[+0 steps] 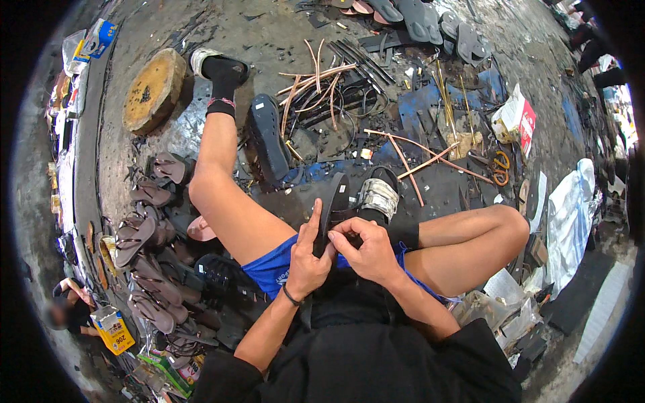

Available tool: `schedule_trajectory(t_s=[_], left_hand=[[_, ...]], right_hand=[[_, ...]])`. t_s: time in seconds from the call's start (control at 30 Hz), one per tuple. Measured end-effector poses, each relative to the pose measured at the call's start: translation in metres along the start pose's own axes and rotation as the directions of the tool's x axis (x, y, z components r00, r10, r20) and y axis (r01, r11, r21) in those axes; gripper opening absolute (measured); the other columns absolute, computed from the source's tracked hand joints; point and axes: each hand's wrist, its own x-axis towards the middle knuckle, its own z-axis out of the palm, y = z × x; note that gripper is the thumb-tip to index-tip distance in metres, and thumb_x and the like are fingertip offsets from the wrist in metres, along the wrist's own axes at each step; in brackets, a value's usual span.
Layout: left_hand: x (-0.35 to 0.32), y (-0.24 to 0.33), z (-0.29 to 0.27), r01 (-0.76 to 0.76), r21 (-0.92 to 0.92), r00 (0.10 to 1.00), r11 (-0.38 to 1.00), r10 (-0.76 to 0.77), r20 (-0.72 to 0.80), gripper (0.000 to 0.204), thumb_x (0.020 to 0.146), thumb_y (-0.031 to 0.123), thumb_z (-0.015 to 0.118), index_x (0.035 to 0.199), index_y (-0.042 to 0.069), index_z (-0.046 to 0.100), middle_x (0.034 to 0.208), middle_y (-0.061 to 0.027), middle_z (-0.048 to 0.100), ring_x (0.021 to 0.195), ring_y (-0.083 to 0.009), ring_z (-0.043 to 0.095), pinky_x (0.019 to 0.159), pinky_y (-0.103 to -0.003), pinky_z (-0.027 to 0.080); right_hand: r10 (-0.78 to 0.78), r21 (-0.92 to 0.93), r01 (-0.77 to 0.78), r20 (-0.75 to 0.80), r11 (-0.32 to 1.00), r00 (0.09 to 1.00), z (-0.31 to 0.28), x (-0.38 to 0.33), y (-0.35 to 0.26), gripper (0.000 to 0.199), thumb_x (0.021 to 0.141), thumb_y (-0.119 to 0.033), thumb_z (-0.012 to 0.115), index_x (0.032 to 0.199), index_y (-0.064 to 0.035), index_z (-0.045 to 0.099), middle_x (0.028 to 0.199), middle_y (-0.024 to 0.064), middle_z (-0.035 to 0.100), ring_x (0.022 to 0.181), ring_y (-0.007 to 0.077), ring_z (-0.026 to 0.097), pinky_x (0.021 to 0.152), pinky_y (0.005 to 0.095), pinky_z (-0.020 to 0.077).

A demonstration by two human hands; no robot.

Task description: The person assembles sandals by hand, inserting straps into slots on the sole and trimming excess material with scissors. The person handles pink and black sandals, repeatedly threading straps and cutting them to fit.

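— Where's the black sandal sole?
— Standing on edge over the person's lap, just in front of the blue shorts.
— And the grip?
— Left hand closed on its near end, forefinger up along the edge. Right hand pinches the same end, fingers curled tight, touching the left.
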Motion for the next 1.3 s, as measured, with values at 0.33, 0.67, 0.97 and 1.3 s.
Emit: schedule_trajectory(t_s=[0.33,0.67,0.97,1.3], left_hand=[[-0.001,0.007,-0.004,0.056,0.037,0.995,0.998,-0.059,0.080,0.087,0.084,0.000,0.069,0.160,0.011,0.027,0.124,-0.0185,0.062,0.108,-0.0286,0.062,0.095,-0.037,0.050],[-0.003,-0.010,-0.007,0.146,-0.426,0.987,0.893,-0.162,-0.001,0.092,0.091,-0.003,0.066,0.162,0.004,0.007,0.150,-0.0136,0.045,0.129,-0.0194,0.053,0.109,-0.033,0.043],[-0.010,-0.011,-0.015,0.128,-0.424,0.991,0.897,-0.128,0.027,0.099,0.085,-0.003,0.068,0.163,0.008,0.007,0.148,-0.0134,0.047,0.127,-0.0203,0.054,0.106,-0.033,0.046],[-0.015,0.002,-0.013,0.105,-0.321,0.994,0.941,-0.102,0.027,0.097,0.083,-0.007,0.058,0.162,0.004,0.003,0.149,-0.0156,0.047,0.129,-0.0215,0.053,0.108,-0.034,0.043]], right_hand=[[0.177,0.211,-0.176,0.010,0.962,0.984,-0.007,0.001,-0.002,0.031,0.082,-0.019,0.084,0.098,0.0006,0.066,0.083,0.0116,0.071,0.079,0.0218,0.072,0.071,0.0332,0.0551],[-0.404,-0.201,0.411,0.076,0.889,0.912,-0.028,0.000,-0.023,0.026,0.085,-0.007,0.074,0.110,-0.0075,0.070,0.114,0.0107,0.065,0.102,0.0310,0.062,0.089,0.0406,0.0496],[-0.195,-0.170,0.205,0.074,0.964,0.978,0.002,-0.012,-0.010,0.011,0.086,-0.018,0.077,0.095,-0.0130,0.074,0.094,-0.0001,0.072,0.079,0.0182,0.064,0.079,0.0344,0.0403],[0.003,0.036,-0.004,0.021,0.999,1.000,0.015,-0.011,-0.004,0.013,0.088,-0.018,0.075,0.091,-0.0059,0.074,0.089,0.0063,0.075,0.076,0.0225,0.068,0.075,0.0355,0.0436]])
